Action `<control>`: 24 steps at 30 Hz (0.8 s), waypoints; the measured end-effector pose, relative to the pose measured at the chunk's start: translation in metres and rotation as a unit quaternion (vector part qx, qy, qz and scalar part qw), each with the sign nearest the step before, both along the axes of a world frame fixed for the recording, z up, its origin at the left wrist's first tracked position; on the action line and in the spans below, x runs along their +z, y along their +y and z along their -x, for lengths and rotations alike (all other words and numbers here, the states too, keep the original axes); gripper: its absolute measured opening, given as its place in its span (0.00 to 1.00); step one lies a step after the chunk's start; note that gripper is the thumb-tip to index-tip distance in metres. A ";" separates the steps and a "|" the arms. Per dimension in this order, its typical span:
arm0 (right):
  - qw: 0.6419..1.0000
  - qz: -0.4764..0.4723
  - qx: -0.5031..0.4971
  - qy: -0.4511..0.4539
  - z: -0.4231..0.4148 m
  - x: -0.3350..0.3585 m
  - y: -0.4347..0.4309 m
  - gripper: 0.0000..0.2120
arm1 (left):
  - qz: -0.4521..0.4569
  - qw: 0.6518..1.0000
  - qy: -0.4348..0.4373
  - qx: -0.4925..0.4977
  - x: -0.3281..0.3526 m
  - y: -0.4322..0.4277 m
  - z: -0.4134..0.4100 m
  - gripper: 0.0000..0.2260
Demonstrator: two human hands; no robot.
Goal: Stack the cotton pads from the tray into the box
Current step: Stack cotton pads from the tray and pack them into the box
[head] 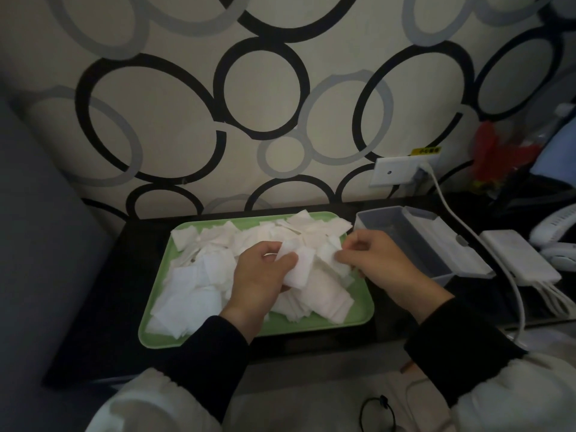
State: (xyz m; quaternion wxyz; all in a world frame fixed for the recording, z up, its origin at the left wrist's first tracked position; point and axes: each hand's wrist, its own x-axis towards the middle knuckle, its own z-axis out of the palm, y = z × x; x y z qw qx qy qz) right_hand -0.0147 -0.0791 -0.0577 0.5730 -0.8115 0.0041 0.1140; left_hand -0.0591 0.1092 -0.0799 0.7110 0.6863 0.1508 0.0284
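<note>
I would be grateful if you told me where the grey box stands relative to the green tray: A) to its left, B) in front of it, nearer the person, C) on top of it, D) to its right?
D: the box stands on the table just right of the tray, beyond the right hand, which pinches at the pads.

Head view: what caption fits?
Left hand grips cotton pads, right hand pinches one, above a green tray beside an open gray box.
</note>
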 end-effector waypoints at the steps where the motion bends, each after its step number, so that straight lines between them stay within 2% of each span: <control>1: 0.998 -0.050 0.006 0.022 0.001 0.001 0.001 0.08 | 0.003 1.000 0.003 -0.001 0.000 0.000 0.000 0.06; 4: 0.979 -0.189 0.025 0.072 0.003 0.003 0.004 0.12 | 0.012 1.000 0.012 0.001 -0.001 0.001 0.002 0.06; 8: 0.963 -0.245 0.050 0.100 0.011 0.010 0.015 0.17 | 0.041 0.999 0.018 0.010 0.000 0.001 0.003 0.07; 11: 0.965 -0.240 0.054 0.088 0.015 0.012 0.022 0.18 | 0.066 0.998 0.021 0.014 0.004 -0.001 0.005 0.07; 14: 0.973 -0.203 0.084 0.068 0.019 0.012 0.026 0.13 | 0.077 0.997 0.026 0.007 0.008 -0.003 0.008 0.08; 18: 0.984 -0.137 0.107 0.035 0.022 0.012 0.031 0.11 | 0.078 0.997 0.027 -0.001 0.012 0.000 0.012 0.12; 24: 0.986 -0.084 0.142 0.018 0.024 0.016 0.034 0.09 | 0.060 0.998 0.030 -0.008 0.017 0.007 0.018 0.07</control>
